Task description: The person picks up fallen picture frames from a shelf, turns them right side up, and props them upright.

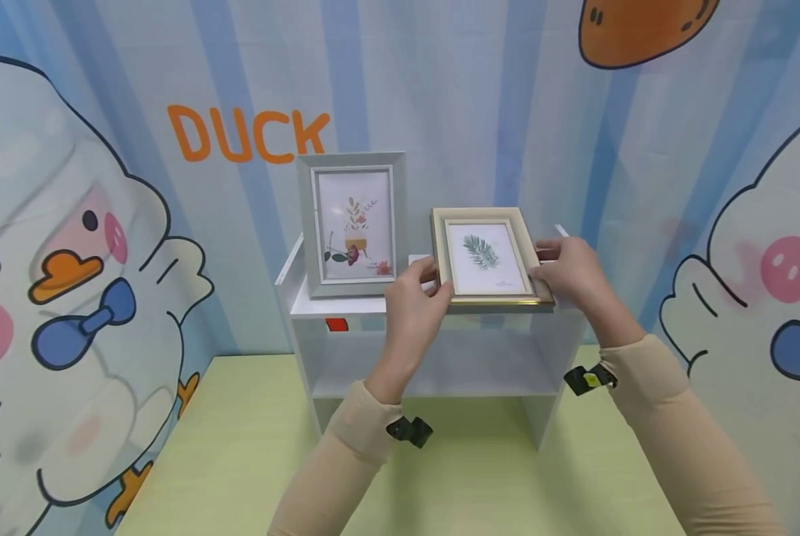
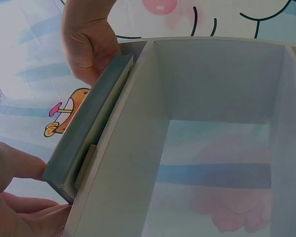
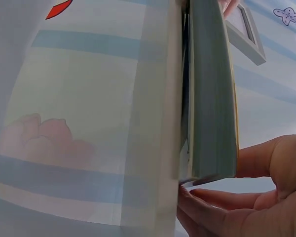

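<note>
A gold-edged picture frame with a green leaf print leans back over the top board of a small white shelf. My left hand grips its lower left edge between thumb and fingers. On the opposite edge, my right hand pinches the frame, thumb in front and fingers behind. The left wrist view shows the frame's grey-green side close along the shelf board. From the right wrist view, the thumb and fingers of the right hand lie on either side of the frame's corner.
To the left, a grey-white picture frame with a potted-plant print stands upright on the same top board. The shelf stands on a pale green table, before a striped blue curtain printed with ducks.
</note>
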{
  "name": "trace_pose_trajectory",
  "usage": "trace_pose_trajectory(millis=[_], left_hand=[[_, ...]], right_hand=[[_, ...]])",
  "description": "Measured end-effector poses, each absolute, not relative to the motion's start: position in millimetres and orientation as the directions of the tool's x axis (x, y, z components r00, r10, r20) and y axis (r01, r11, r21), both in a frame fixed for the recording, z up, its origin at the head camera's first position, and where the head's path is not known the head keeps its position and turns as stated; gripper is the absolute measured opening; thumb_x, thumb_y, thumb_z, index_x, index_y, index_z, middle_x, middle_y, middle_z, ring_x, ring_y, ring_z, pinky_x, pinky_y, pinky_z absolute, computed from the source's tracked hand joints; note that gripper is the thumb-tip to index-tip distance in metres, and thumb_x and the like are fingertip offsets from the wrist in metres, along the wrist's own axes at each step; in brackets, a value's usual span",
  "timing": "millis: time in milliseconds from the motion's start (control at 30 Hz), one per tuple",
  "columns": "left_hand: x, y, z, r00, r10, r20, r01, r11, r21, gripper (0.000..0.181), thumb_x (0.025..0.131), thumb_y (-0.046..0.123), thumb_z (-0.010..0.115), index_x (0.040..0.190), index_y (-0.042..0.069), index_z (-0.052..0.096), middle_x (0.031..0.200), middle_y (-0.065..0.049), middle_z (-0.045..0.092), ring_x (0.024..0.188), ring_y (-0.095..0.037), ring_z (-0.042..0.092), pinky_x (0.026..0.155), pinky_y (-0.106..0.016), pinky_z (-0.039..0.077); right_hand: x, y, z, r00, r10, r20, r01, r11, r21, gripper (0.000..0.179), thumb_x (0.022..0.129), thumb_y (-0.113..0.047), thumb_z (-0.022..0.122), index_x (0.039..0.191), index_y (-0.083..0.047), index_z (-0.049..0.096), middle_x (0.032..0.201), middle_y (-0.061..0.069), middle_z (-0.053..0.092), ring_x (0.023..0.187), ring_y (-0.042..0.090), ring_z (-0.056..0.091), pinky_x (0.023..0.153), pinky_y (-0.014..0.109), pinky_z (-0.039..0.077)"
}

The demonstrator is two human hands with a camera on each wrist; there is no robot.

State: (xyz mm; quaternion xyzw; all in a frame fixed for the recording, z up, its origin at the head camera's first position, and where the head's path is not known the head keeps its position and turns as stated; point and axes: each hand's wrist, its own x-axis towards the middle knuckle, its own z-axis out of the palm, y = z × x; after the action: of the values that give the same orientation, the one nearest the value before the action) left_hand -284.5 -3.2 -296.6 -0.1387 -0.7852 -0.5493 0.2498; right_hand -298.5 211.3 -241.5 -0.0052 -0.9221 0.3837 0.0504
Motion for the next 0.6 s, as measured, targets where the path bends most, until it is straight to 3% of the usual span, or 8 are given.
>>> trace_pose_trajectory(millis=[367, 600], left_hand=[[-286.5, -2.3, -292.1, -0.865, -0.073, 0.496, 0.453, 0.311, 0.836, 0.044, 0.086, 0.009, 0.064, 0.128, -0.001, 0.056, 0.122, -0.018, 0.063, 0.106, -0.024, 0.066, 0.083, -0.019, 0.054], [-290.0, -1.1, -291.4, -0.827, -0.094, 0.555, 0.498, 0.335, 0.800, 0.040, 0.086, 0.004, 0.062, 0.126, -0.001, 0.057, 0.115, -0.016, 0.066, 0.105, -0.022, 0.066, 0.086, -0.020, 0.053]], right_hand=[[-295.8, 214.0, -235.4, -0.987, 0.070, 0.144, -0.081, 0.554, -0.829, 0.063, 0.090, -0.004, 0.059, 0.146, 0.000, 0.031, 0.144, 0.022, 0.042, 0.131, 0.037, 0.042, 0.107, 0.050, 0.039], [-296.8, 212.3, -234.0, -0.981, 0.100, 0.164, -0.090, 0.513, -0.854, 0.064, 0.089, -0.002, 0.059, 0.147, -0.005, 0.032, 0.147, 0.019, 0.040, 0.132, 0.035, 0.042, 0.108, 0.050, 0.037]])
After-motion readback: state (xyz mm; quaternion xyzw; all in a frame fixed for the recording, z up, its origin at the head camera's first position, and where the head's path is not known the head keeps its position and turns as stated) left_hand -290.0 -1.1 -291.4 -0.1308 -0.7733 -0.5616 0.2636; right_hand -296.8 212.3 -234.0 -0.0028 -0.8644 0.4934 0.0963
